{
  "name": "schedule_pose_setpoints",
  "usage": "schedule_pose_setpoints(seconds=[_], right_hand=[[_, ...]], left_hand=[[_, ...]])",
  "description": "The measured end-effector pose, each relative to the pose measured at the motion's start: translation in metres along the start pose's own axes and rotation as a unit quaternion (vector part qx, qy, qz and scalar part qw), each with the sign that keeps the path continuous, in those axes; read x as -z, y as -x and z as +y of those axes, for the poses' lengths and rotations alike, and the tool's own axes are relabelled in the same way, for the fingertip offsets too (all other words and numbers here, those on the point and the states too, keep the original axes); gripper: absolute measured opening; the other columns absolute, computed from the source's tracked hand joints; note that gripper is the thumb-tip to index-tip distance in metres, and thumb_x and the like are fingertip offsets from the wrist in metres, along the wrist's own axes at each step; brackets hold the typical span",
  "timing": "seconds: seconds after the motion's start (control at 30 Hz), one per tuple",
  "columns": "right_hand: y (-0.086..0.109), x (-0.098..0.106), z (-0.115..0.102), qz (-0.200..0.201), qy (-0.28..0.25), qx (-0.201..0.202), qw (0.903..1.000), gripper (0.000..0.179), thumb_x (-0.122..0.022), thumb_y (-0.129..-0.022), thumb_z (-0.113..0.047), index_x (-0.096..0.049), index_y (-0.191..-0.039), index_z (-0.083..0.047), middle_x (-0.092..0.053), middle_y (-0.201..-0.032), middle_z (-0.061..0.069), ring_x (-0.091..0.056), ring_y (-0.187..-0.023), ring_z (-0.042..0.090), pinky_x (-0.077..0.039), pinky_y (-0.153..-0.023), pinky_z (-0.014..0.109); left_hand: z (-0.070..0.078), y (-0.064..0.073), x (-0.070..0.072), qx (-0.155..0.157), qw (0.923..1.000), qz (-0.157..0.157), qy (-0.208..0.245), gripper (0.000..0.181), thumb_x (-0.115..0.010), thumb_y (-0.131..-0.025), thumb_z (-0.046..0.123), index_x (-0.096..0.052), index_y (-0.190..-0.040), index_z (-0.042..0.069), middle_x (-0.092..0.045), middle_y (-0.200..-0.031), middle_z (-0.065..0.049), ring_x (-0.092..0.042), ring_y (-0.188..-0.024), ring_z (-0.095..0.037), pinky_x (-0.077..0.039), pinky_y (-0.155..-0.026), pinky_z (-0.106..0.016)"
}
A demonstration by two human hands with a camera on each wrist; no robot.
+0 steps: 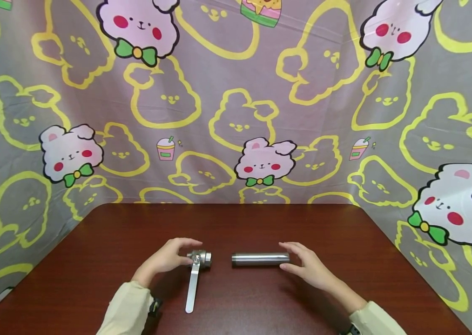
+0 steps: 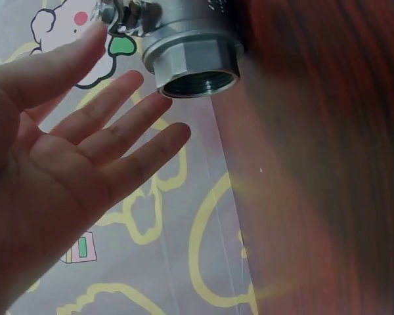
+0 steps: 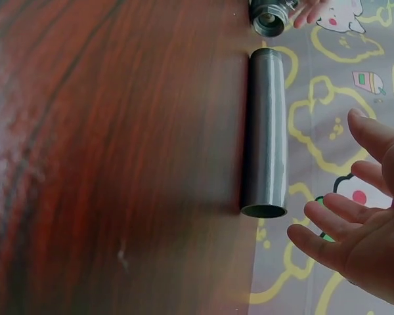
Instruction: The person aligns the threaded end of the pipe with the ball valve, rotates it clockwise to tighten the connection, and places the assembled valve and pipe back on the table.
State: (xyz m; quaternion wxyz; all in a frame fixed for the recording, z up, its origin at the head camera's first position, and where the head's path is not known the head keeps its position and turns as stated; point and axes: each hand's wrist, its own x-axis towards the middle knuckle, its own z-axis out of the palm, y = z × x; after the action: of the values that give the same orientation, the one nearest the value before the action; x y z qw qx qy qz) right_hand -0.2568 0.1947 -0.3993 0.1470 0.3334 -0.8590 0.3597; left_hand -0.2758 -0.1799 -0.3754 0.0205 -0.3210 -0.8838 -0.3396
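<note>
- Pipe [image 1: 259, 259] was laid on the dark red table [image 1: 303, 223], its long axis set left to right, roughly in line with the hollow hexagonal end of the valve [image 1: 203, 261].
- Valve was placed left of the pipe, a gap left between; its lever [image 1: 192, 287] was pointed nearward.
- Right hand [image 1: 307, 267] was held spread beside the pipe's right end, nearer of the pair; nothing was gripped.
- Left hand [image 1: 169, 256] was spread beside the valve, nothing gripped; thumb contact could not be told.
</note>
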Motion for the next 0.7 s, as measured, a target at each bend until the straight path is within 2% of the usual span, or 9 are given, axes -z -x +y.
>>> schedule_pose_setpoints(seconds=[0.23,0.4,0.57,0.7], right_hand=[[0.0,0.001,0.001,-0.002,-0.002,-0.01,0.9999,0.046,-0.068,-0.078,-0.018,-0.053,-0.118,0.003,-0.056,-0.109,0.015,-0.054,-0.094,0.026,-0.045,-0.073,0.041],[0.001,0.001,0.003,-0.007,-0.005,-0.02,0.9998,0.046,-0.067,-0.079,-0.019,-0.053,-0.118,0.001,-0.056,-0.11,0.014,-0.054,-0.095,0.03,-0.045,-0.073,0.042],[0.0,0.003,0.005,-0.011,-0.018,-0.036,0.9991,0.045,-0.067,-0.08,-0.019,-0.053,-0.117,0.001,-0.056,-0.109,0.014,-0.054,-0.095,0.033,-0.045,-0.074,0.043],[-0.002,0.009,-0.005,-0.013,-0.029,-0.055,0.998,0.042,-0.066,-0.079,-0.012,-0.053,-0.116,0.004,-0.057,-0.108,0.014,-0.055,-0.093,0.032,-0.044,-0.075,0.042]], left_hand=[[0.001,-0.002,-0.003,0.027,0.9995,-0.017,-0.005,0.044,-0.067,-0.068,-0.011,-0.056,-0.11,-0.011,-0.057,-0.108,-0.022,-0.052,-0.101,-0.037,-0.04,-0.082,-0.049],[0.0,-0.003,-0.003,0.041,0.9987,-0.023,-0.017,0.046,-0.069,-0.066,-0.01,-0.056,-0.11,-0.01,-0.058,-0.108,-0.021,-0.052,-0.102,-0.036,-0.042,-0.082,-0.046],[-0.006,-0.005,-0.005,0.054,0.9978,-0.028,-0.026,0.045,-0.07,-0.066,-0.008,-0.058,-0.109,-0.008,-0.059,-0.108,-0.019,-0.052,-0.102,-0.034,-0.043,-0.081,-0.043],[-0.011,-0.007,-0.007,0.057,0.9975,-0.028,-0.031,0.042,-0.069,-0.066,-0.008,-0.06,-0.107,-0.008,-0.06,-0.106,-0.019,-0.053,-0.099,-0.031,-0.044,-0.08,-0.041]])
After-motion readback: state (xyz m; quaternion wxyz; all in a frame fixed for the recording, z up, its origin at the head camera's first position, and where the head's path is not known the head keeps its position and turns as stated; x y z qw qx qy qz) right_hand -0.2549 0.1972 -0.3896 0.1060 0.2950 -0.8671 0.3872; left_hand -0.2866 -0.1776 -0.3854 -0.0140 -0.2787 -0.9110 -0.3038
